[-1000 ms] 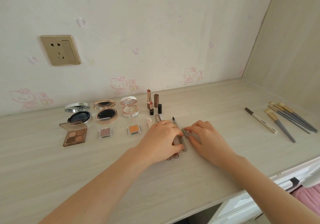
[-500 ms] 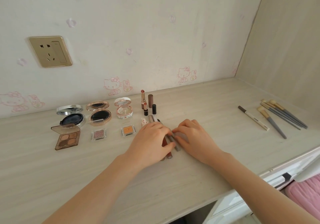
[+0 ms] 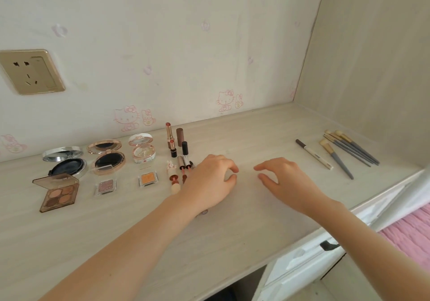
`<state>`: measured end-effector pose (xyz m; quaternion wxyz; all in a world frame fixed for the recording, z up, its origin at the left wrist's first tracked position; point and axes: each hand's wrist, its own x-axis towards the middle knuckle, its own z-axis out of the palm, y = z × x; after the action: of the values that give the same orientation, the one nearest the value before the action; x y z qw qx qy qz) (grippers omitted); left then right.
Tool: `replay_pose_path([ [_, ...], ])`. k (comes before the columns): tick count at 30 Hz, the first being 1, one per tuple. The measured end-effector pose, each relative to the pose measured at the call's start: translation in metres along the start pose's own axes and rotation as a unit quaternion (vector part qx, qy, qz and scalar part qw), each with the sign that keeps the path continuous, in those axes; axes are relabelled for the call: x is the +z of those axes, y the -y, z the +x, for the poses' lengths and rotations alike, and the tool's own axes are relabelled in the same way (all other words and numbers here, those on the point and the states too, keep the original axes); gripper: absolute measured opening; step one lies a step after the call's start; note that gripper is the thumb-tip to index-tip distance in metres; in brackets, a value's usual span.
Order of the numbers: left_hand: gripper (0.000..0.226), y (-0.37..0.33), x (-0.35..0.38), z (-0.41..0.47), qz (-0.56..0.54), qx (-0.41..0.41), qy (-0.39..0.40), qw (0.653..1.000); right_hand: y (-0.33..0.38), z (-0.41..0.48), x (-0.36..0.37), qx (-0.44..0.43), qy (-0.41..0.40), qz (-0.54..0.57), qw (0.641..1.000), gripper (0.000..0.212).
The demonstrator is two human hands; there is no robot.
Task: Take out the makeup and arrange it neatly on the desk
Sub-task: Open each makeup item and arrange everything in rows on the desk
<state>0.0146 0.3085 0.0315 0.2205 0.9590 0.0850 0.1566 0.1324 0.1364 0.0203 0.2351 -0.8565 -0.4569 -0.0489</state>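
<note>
Right hand [image 3: 286, 181] has let go and drifted right, fingers spread, empty. Left hand [image 3: 209, 181] curls over lip tubes [image 3: 181, 161], grip unclear. Tubes look placed.

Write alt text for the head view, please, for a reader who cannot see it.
Two bare hands hover over a pale desk, the left hand by the lip products, the right hand empty. Open compacts and eyeshadow palettes lie in rows at left; brushes and a pencil at right.

The left hand [image 3: 209, 182] covers the lower ends of the lip tubes [image 3: 181, 163], its grip unclear; the wall socket [image 3: 30, 72] runs off the left edge; print on the eyebrow pencil [image 3: 314, 155] is too small to read
</note>
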Motion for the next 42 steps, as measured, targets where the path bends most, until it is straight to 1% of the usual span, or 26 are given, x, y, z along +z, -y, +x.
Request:
replay_pose_path([
  [3,0.022,-0.019,0.014,0.020,-0.062,-0.008,0.028,0.998,-0.026,-0.008,-0.019,0.041,0.001,-0.034,0.999,0.027],
  [6,0.024,-0.036,0.029,0.044,-0.100,-0.013,0.051,0.994,-0.053,-0.012,-0.034,0.075,-0.007,-0.062,0.995,0.027],
  [10,0.026,-0.056,0.054,0.083,-0.142,-0.015,0.070,0.987,-0.086,-0.014,-0.045,0.118,-0.056,-0.082,0.988,0.025],
  [13,0.029,-0.066,0.075,0.112,-0.140,-0.018,0.068,0.988,-0.104,-0.015,-0.046,0.136,-0.077,-0.103,0.982,0.023],
  [18,0.040,-0.073,0.106,0.151,-0.101,-0.030,0.067,0.992,-0.119,-0.015,-0.046,0.157,-0.075,-0.156,0.972,0.025],
  [21,0.052,-0.074,0.117,0.171,-0.073,-0.031,0.104,0.991,-0.123,-0.015,-0.042,0.157,-0.056,-0.211,0.963,0.025],
  [24,0.064,-0.078,0.121,0.182,-0.030,-0.027,0.148,0.988,-0.125,-0.016,-0.037,0.156,-0.052,-0.234,0.958,0.022],
  [26,0.066,-0.081,0.123,0.185,-0.021,-0.021,0.166,0.986,-0.127,-0.016,-0.036,0.160,-0.051,-0.237,0.957,0.020],
  [29,0.060,-0.084,0.124,0.182,-0.032,-0.010,0.156,0.987,-0.129,-0.017,-0.035,0.162,-0.056,-0.236,0.957,0.021],
  [33,0.054,-0.077,0.125,0.175,-0.083,0.001,0.128,0.988,-0.126,-0.021,-0.034,0.159,-0.070,-0.206,0.963,0.022],
  [36,0.050,-0.075,0.118,0.164,-0.162,-0.017,0.093,0.982,-0.118,-0.023,-0.034,0.165,-0.083,-0.156,0.970,0.022],
  [38,0.046,-0.077,0.110,0.154,-0.221,-0.039,0.056,0.973,-0.110,-0.025,-0.034,0.166,-0.098,-0.113,0.975,0.021],
  [39,0.044,-0.078,0.106,0.150,-0.259,-0.056,0.033,0.964,-0.106,-0.026,-0.035,0.162,-0.109,-0.093,0.976,0.020],
  [40,0.043,-0.079,0.102,0.145,-0.313,-0.082,0.011,0.946,-0.101,-0.027,-0.036,0.156,-0.119,-0.075,0.978,0.020],
  [41,0.041,-0.081,0.096,0.139,-0.382,-0.118,-0.006,0.917,-0.095,-0.028,-0.036,0.150,-0.130,-0.056,0.979,0.020],
  [42,0.039,-0.083,0.089,0.133,-0.455,-0.155,-0.016,0.877,-0.089,-0.029,-0.036,0.148,-0.143,-0.032,0.978,0.021],
])
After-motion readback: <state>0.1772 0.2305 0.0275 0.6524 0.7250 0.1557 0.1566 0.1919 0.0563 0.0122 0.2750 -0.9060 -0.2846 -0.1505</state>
